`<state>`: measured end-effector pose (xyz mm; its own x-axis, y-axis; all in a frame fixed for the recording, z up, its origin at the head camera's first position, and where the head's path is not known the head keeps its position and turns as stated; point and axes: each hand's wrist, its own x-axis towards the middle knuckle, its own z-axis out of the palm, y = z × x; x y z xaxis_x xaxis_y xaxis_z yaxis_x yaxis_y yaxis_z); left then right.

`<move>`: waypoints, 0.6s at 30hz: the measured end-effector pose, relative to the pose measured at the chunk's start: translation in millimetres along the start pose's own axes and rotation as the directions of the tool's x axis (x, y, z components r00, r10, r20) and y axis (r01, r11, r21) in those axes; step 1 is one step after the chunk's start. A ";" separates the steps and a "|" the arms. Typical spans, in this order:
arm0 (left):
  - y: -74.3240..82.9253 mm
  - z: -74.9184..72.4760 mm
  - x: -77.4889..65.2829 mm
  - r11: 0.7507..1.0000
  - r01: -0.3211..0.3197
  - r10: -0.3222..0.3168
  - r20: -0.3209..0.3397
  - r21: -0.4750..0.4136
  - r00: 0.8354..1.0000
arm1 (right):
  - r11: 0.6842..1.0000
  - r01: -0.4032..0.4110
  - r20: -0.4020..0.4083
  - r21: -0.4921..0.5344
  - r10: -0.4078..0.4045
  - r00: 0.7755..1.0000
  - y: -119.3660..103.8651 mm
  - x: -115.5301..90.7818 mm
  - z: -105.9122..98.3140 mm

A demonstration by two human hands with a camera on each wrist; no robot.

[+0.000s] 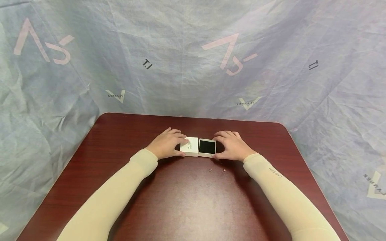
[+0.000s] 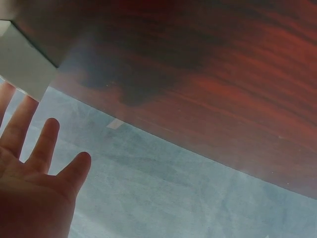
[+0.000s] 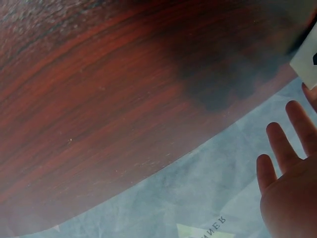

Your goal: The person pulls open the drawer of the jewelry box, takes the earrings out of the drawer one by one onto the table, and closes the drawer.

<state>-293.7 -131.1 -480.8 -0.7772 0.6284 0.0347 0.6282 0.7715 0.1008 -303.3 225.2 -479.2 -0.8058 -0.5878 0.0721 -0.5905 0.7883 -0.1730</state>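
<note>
A small white box lid [image 1: 191,146] with dark lettering lies on the table at the middle of the head view. Right beside it is a white box base [image 1: 207,155] with a black insert [image 1: 207,146]. My left hand [image 1: 167,143] holds the lid by its left end, thumb on the near side and fingers over the top and far side. At the base's right end, my right hand [image 1: 233,146] grips it between thumb and forefinger. In the wrist views, the other fingers of the left hand [image 2: 34,168] and right hand [image 3: 292,173] are spread.
Two tiny pale pieces [image 1: 210,170] lie on the dark red table [image 1: 187,204], nearer than the box base; their kind is too small to tell. A grey printed cloth [image 1: 181,67] hangs behind the table's far edge and along both sides.
</note>
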 end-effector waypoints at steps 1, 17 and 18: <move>0.0 0.0 -0.1 1.000 0.002 -0.002 0.002 -0.001 1.000 | 1.000 -0.001 0.000 0.000 0.001 1.000 0.1 0.4 0.3; 1.4 -1.5 -2.0 1.000 0.005 -0.005 -0.003 -0.023 1.000 | 0.998 -0.035 0.036 0.051 0.033 0.999 1.6 11.7 1.8; 1.4 -1.4 -2.0 1.000 0.004 -0.004 -0.005 -0.024 1.000 | 0.998 -0.034 0.035 0.056 0.032 0.999 1.0 12.7 1.7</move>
<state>-291.3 -131.4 -479.3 -0.7801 0.6244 0.0392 0.6238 0.7716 0.1244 -314.0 218.3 -480.1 -0.8222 -0.5682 0.0318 -0.5593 0.7964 -0.2302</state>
